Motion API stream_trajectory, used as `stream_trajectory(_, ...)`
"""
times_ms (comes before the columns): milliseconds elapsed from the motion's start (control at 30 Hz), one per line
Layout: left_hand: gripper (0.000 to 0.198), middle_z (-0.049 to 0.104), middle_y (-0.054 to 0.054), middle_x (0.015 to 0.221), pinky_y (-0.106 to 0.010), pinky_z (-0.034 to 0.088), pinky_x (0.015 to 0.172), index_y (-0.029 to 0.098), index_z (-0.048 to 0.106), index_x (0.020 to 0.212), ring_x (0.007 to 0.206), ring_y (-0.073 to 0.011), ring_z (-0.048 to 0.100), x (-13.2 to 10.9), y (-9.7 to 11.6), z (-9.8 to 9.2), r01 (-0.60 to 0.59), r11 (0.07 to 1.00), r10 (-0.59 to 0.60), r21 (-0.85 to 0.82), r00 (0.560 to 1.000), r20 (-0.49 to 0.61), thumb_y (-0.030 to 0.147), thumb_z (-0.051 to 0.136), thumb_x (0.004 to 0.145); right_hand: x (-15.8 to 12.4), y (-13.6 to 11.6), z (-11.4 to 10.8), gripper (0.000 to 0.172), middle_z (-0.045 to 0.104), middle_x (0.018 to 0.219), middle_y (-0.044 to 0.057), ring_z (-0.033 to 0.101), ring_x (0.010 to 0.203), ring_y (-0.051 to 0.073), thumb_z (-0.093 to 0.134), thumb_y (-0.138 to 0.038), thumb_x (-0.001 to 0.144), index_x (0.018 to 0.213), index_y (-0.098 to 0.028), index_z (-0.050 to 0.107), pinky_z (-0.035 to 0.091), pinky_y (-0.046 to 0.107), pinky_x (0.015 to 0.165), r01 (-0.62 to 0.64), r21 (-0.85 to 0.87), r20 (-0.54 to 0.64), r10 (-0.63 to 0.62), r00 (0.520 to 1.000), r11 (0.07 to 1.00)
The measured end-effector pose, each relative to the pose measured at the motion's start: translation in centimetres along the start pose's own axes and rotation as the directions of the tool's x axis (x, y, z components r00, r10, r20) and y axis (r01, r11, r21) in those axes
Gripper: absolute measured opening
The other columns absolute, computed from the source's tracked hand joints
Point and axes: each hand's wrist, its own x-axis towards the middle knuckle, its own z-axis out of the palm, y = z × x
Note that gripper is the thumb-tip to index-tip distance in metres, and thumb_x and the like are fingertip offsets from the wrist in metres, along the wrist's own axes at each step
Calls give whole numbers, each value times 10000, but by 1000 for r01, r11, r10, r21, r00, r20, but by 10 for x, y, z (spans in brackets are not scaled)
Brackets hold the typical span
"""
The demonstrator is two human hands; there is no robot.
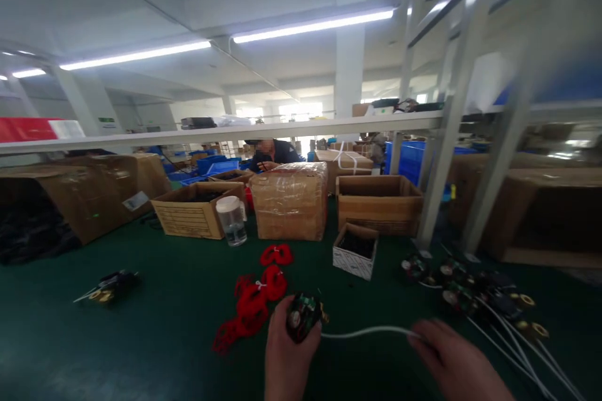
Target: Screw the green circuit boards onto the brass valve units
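Observation:
Near the front middle of the green table, my left hand [292, 344] grips a small round electronic assembly [303, 316] with a dark body, exposed circuit board and a brass-coloured part at its side. A white cable [364, 331] runs from it to the right. My right hand [444, 348] is closed on that cable, some way out from the assembly; its fingers are slightly blurred. Just left of the assembly lie several bundles of red wire [251, 310], some tied with white.
Similar assemblies with white cables [463, 288] are piled at right; another small assembly [107, 287] lies left. Behind stand a small box of black parts [355, 254], a water jug [231, 220], a taped carton [289, 203] and metal shelf posts [439, 182]. A person [277, 151] sits beyond.

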Motion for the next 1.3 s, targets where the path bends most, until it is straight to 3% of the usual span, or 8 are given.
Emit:
stream_trajectory(67, 669, 585, -151, 1309, -452, 518, 982, 196, 480, 1322, 1193, -318, 612, -4, 11, 28, 42, 994, -47, 103, 998, 51, 379, 714, 723, 19, -7, -7, 281, 661, 935, 91, 663, 830, 245, 427, -360, 984, 906, -243, 671, 526, 358, 729, -9, -233, -144, -25, 989, 973)
stream_trajectory(200, 825, 505, -165, 1343, -476, 523, 951, 253, 309, 1490, 1201, -327, 594, -18, 25, 55, 60, 961, -105, 268, 982, 158, 319, 703, 768, 52, -32, 3, 265, 648, 1012, 112, 663, 801, 214, 409, -222, 1010, 971, -165, 665, 497, 307, 667, -119, -485, -209, 17, 978, 866)
stream_trajectory(367, 943, 525, -147, 1323, -566, 405, 1064, 275, 323, 1516, 1299, -396, 506, -30, 10, 45, -135, 901, 21, 413, 963, 270, 259, 772, 686, 61, -32, 19, 213, 664, 1062, 144, 665, 892, 242, 507, -141, 967, 1052, -125, 702, 521, 329, 756, -73, -549, -65, 45, 997, 833)
stream_trajectory(633, 741, 517, -55, 1350, -404, 482, 1030, 335, 512, 1377, 1173, -275, 615, -20, 7, 30, -239, 938, 124, 251, 907, 403, 152, 695, 683, 50, -15, 32, 328, 601, 1204, 223, 594, 1079, 334, 524, -137, 940, 1237, -57, 641, 490, 459, 936, -78, -566, -66, 48, 997, 821)
stream_trajectory(800, 801, 477, -104, 1430, -429, 443, 1100, 252, 458, 1432, 1261, -304, 558, -27, 11, 37, -264, 931, 164, 252, 920, 357, 276, 736, 682, 42, -18, 43, 531, 553, 1298, 169, 529, 1164, 342, 477, -86, 901, 1419, -193, 517, 451, 497, 973, 33, -498, -126, -111, 986, 866)
stream_trajectory(933, 762, 516, -96, 1422, -423, 401, 1145, 241, 500, 1413, 1331, -309, 505, -27, 8, 39, -329, 906, 226, 268, 909, 350, 300, 742, 694, 36, -26, 55, 589, 577, 1338, 77, 536, 1205, 262, 450, -79, 892, 1438, -297, 490, 434, 418, 1039, 288, -211, 82, -277, 957, 934)
stream_trajectory(1100, 711, 555, -94, 1403, -410, 394, 1163, 219, 522, 1412, 1316, -291, 521, -23, 13, 34, -335, 910, 228, 243, 896, 382, 263, 716, 729, 34, -33, 61, 507, 630, 1308, 75, 591, 1185, 183, 428, -92, 903, 1379, -216, 550, 437, 286, 1051, 283, 99, 139, -295, 945, 954)
stream_trajectory(1300, 827, 482, -108, 1488, -361, 399, 1153, 218, 349, 1533, 1339, -278, 510, -31, 11, 43, -317, 928, 201, 198, 870, 451, 250, 657, 767, 31, -27, 59, 448, 655, 1243, 93, 625, 1127, 201, 419, -123, 900, 1290, -222, 615, 487, 311, 993, 271, 111, 105, -282, 954, 956)
